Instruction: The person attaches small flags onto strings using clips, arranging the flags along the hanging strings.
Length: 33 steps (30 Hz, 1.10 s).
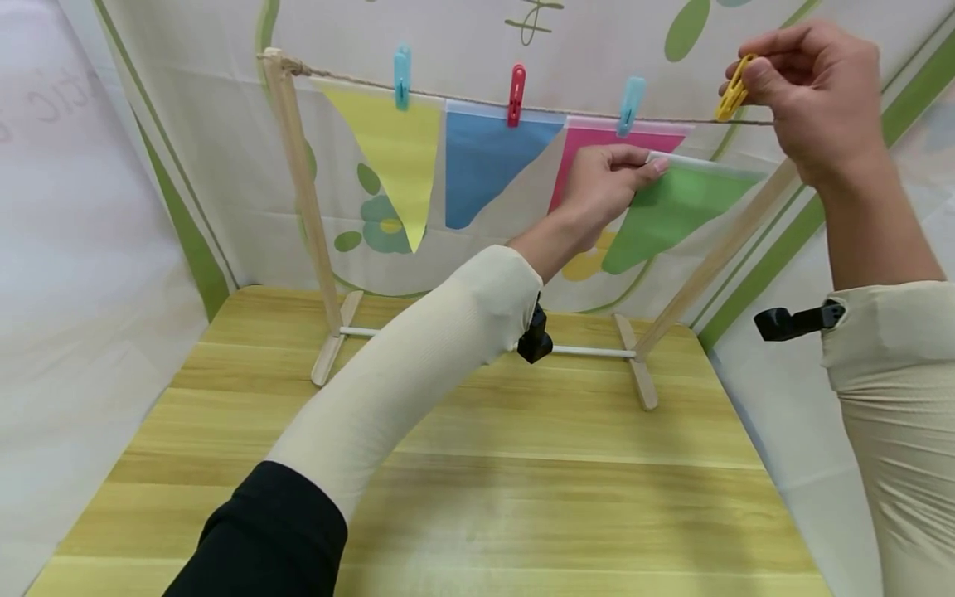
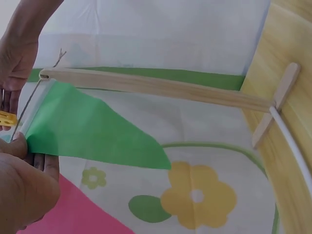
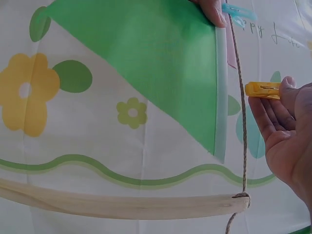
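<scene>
My left hand [image 1: 608, 184] pinches the upper left corner of a green triangular pennant [image 1: 682, 203], just below the twine [image 3: 238, 73]. Between thumb and fingers my right hand [image 1: 828, 99] holds a yellow clothespin [image 1: 734, 88] close to the line; in the right wrist view a gap shows between clothespin and twine. Yellow [image 1: 395, 149], blue [image 1: 492, 157] and pink [image 1: 578, 157] pennants hang to the left. Light blue [image 1: 403, 79], red [image 1: 516, 95] and another light blue clothespin [image 1: 631, 106] sit on the line, one at each. My left hand covers part of the pink pennant.
Two wooden posts, left [image 1: 302, 191] and right [image 1: 716, 257], carry the twine; a white rod [image 1: 593, 351] joins their feet. They stand at the back of a wooden table [image 1: 477, 497]. Behind hangs a white cloth with printed flowers [image 2: 195, 195].
</scene>
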Tool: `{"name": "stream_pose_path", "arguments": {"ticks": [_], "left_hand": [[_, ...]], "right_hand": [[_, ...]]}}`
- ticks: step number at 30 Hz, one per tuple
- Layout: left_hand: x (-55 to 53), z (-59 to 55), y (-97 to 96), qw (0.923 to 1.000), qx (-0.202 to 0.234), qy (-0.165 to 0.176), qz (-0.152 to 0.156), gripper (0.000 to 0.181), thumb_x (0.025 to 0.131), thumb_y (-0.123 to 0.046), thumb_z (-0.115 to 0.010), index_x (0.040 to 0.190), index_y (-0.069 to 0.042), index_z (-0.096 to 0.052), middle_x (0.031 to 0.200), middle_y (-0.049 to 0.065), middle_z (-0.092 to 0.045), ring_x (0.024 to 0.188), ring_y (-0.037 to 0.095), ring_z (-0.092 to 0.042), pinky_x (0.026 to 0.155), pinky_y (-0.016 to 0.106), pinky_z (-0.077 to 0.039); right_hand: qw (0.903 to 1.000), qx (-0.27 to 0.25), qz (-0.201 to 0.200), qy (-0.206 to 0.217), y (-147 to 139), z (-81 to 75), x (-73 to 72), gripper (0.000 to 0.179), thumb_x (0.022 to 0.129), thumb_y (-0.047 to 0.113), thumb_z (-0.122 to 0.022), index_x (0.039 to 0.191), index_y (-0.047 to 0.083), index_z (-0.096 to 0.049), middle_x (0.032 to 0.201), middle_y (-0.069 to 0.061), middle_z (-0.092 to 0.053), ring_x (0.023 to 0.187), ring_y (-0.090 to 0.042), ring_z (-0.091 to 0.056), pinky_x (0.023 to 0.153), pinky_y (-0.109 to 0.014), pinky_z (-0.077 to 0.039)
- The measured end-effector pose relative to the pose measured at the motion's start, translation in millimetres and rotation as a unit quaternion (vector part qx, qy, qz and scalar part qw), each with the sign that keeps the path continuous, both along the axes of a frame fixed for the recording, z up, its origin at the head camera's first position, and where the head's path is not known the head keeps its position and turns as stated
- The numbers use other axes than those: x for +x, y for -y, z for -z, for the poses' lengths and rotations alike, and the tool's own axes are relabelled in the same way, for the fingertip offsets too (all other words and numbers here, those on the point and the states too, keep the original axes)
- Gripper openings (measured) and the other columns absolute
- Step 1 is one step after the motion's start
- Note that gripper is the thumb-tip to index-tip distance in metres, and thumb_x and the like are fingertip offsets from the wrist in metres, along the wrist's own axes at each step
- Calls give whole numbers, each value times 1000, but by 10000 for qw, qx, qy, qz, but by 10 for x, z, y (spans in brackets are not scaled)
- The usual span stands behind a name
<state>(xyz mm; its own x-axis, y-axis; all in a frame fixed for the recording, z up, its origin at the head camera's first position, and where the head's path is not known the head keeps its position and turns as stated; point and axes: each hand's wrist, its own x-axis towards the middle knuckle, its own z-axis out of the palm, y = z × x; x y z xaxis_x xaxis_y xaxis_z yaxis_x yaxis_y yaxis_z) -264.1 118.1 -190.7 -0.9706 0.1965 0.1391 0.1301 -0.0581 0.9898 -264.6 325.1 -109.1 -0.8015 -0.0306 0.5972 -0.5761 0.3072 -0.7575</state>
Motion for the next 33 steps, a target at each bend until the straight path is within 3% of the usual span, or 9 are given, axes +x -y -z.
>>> {"name": "stream_pose_path", "arguments": {"ticks": [6,10,26,33], "left_hand": [[8,21,-119,9994,266,6,-211,28,103,-22,-86,128,-11,-86,113,-3,-85,86,0,-70,77,10,-59],[9,-6,-202,9982,475,181,-325,26,100,-23,-89,124,-15,-88,107,-8,-86,84,-1,-71,76,10,-60],[-52,-55,-414,9910,878,590,-826,23,98,-25,-90,120,-18,-90,105,-9,-87,81,-4,-70,78,10,-59],[-88,-84,-450,9912,816,615,-838,24,97,-27,-90,119,-20,-91,105,-11,-88,81,-5,-71,79,11,-60]], "right_hand": [[9973,-666,-246,-209,-58,37,-18,8,102,2,-77,109,-2,-79,100,-4,-79,93,-11,-79,88,-13,-64],[9922,-1121,-447,-322,-103,46,-26,7,99,-1,-81,103,-6,-78,96,-10,-79,87,-16,-79,86,-16,-66],[9917,-1285,-27,61,-207,-6,15,10,97,4,-83,102,-4,-80,94,-7,-77,81,-14,-79,83,-15,-65],[9898,-1383,-17,342,-245,10,32,11,97,2,-83,104,-6,-81,92,-7,-80,81,-15,-82,84,-16,-66]]}}
